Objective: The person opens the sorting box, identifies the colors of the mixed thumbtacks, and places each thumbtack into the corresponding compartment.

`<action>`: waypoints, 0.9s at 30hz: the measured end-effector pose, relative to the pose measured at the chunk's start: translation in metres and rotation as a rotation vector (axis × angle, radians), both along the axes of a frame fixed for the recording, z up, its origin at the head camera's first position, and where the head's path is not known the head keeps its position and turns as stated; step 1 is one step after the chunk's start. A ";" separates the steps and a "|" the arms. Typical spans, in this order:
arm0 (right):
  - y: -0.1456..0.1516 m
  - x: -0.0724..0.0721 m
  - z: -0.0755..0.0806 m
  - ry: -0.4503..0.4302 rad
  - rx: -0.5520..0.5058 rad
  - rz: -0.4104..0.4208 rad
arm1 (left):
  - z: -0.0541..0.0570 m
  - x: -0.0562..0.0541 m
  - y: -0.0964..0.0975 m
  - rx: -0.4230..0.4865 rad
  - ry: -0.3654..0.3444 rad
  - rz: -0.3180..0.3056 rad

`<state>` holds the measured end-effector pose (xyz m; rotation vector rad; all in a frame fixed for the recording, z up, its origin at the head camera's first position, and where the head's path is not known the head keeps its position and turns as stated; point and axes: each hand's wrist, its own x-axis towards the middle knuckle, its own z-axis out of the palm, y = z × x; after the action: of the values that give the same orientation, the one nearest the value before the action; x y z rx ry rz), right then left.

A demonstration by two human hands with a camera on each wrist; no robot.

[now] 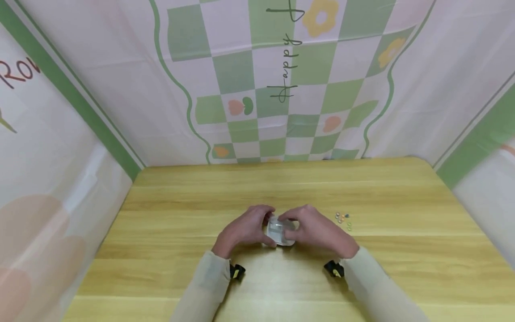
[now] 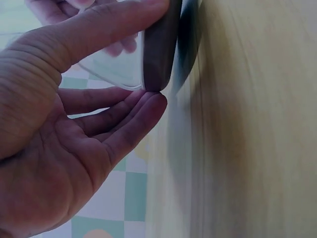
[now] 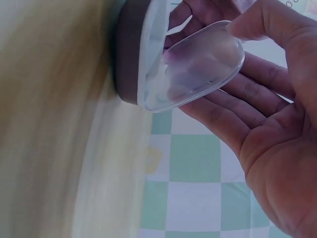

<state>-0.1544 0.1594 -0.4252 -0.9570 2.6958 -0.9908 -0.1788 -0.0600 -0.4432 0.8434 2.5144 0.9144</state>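
A small rounded box lies low over the table between both hands, its base [image 3: 130, 54] looking dark from the side and pale inside. The clear lid [image 3: 210, 64] is tilted up from the base, joined or touching along one edge. My left hand [image 1: 250, 226] grips the base from the left, thumb on the near side and fingers on the far side, as the left wrist view shows. My right hand [image 1: 315, 227] holds the lid at its raised end, thumb on one face and fingers behind it.
Several tiny coloured rings [image 1: 340, 220] and a small blue piece [image 1: 347, 216] lie on the wooden table [image 1: 181, 197] to the right of the right hand. Patterned fabric [image 1: 273, 120] hangs behind the table's far edge and along both sides.
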 end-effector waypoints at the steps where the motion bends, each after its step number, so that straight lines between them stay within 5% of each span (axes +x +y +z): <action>1: 0.000 -0.002 0.001 -0.009 -0.003 0.005 | -0.001 0.000 0.000 -0.007 0.002 0.003; 12: 0.003 -0.027 0.008 -0.154 -0.060 0.037 | -0.003 -0.002 0.000 -0.013 -0.013 0.043; 27: 0.008 -0.042 0.004 -0.188 -0.142 -0.042 | -0.001 -0.001 0.000 0.012 -0.017 0.058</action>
<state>-0.1962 0.1669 -0.4216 -0.7875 2.5291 -1.2281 -0.1800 -0.0602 -0.4447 0.7670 2.5333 0.9519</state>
